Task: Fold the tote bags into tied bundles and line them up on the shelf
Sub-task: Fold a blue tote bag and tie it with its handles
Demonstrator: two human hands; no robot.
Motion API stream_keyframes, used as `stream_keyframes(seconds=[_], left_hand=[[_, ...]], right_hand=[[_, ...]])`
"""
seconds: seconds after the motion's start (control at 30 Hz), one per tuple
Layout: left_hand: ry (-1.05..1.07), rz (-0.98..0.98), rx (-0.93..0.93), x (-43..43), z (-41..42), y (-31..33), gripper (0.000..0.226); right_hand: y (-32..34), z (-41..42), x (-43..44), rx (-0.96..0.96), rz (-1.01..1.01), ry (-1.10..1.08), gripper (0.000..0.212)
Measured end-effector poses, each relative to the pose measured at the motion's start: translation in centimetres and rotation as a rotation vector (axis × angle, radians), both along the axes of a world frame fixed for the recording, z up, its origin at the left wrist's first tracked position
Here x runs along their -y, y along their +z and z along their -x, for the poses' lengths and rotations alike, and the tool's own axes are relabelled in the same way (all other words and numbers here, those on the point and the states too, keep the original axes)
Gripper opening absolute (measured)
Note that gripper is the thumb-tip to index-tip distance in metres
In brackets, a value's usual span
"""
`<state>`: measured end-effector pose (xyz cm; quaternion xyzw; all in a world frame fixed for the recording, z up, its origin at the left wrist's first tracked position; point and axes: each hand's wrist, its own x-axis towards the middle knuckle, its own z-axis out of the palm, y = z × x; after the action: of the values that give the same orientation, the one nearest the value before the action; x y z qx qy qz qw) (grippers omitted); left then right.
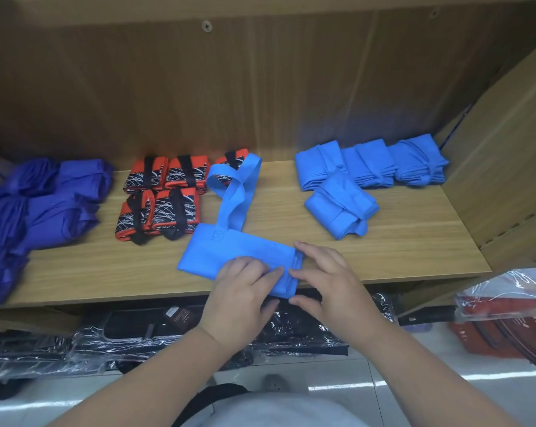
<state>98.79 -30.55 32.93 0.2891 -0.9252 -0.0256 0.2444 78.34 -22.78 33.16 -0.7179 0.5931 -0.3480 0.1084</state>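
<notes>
Fingers (262,271) of L hand (245,291) lie close together on top of the light-blue non-woven tote bag (226,254), thumb under its overhanging end. R hand (328,278) fingers (314,252) curl over the same end, pinching it. Bag's a flat folded strip at wooden shelf (414,241) front-centre, handles (232,192) loose toward shelf back, not tied yet. Done: four light-blue bundles (368,171) at shelf right-back, five red-black bundles (165,204) centre-left, purple bundles (44,211) at shelf left end. Prob. left: roll, tie, line up w/ the rest.
</notes>
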Motion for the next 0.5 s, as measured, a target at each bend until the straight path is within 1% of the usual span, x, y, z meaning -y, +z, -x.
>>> stream_keyframes(seconds=[0.07, 0.1, 0.13, 0.2, 0.27, 0.3, 0.4, 0.5], left_hand=[[-0.008, 0.033, -0.042, -0.4, -0.5, -0.6, 0.050], [-0.008, 0.048, -0.062, -0.5, -0.7, -1.0, 0.049], [-0.008, 0.057, -0.085, -0.6, -0.9, -1.3, 0.048], [-0.014, 0.071, -0.118, -0.8, -1.1, -1.4, 0.042], [-0.037, 0.116, -0.101, -0.8, -1.2, -1.1, 0.037], [-0.047, 0.144, -0.081, -0.8, -1.4, -1.0, 0.036], [-0.049, 0.174, -0.070, -1.1, -1.7, -1.1, 0.037], [-0.051, 0.162, -0.097, -1.6, -1.7, -1.4, 0.036]], right_hand=[[0.0, -0.2, 0.0, -0.061, -0.017, 0.024, 0.038], [0.1, -0.3, -0.1, -0.060, -0.033, 0.026, 0.040], [0.2, -0.4, -0.1, -0.040, -0.047, 0.022, 0.044], [0.7, -0.5, -0.1, 0.024, -0.077, 0.014, 0.062], [1.3, -0.6, 0.1, 0.049, -0.102, 0.012, 0.079], [1.5, -0.6, 0.2, 0.054, -0.105, 0.021, 0.083], [1.8, -0.6, 0.3, 0.078, -0.076, 0.025, 0.081], [1.9, -0.9, 0.1, 0.035, -0.105, 0.012, 0.079]])
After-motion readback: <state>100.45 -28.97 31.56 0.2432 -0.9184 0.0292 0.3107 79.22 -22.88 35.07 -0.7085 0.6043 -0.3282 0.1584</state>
